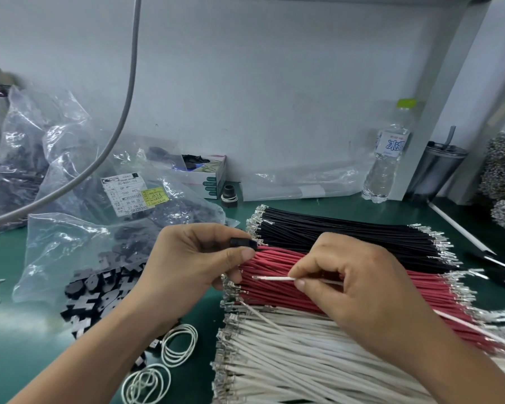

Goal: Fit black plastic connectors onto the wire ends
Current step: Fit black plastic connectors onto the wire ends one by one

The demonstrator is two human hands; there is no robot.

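A black plastic connector point(243, 243) sits pinched between the thumb and forefinger of the left hand point(191, 263), held just above the near ends of the red wires point(333, 287), its open side turned to the right. Just below and to the right of it, the right hand point(359, 287) pinches a single white wire point(274, 278) between thumb and fingertip, the wire lying roughly level with its small metal terminal pointing left toward the connector. The two are near each other but apart; the terminal is not yet in the housing.

The step in hand looks to be bringing that terminal to a cavity and pushing it home. To do it well, the connector wants holding steady with the cavity mouth facing the wire, and the wire gripped close behind the terminal so it does not buckle. The terminal should go in straight, right way up, until it seats; which cavity it belongs in cannot be told from here.

Under the hands, black wires point(347, 231), red wires and white wires point(289, 360) lie in three flat rows on the green counter point(27, 345). To the left, a clear bag point(79, 258) spills loose black connectors point(91, 290), and white rubber bands point(178, 344) lie in front. A water bottle point(387, 158) and a lidded tumbler point(439, 170) stand against the back wall.
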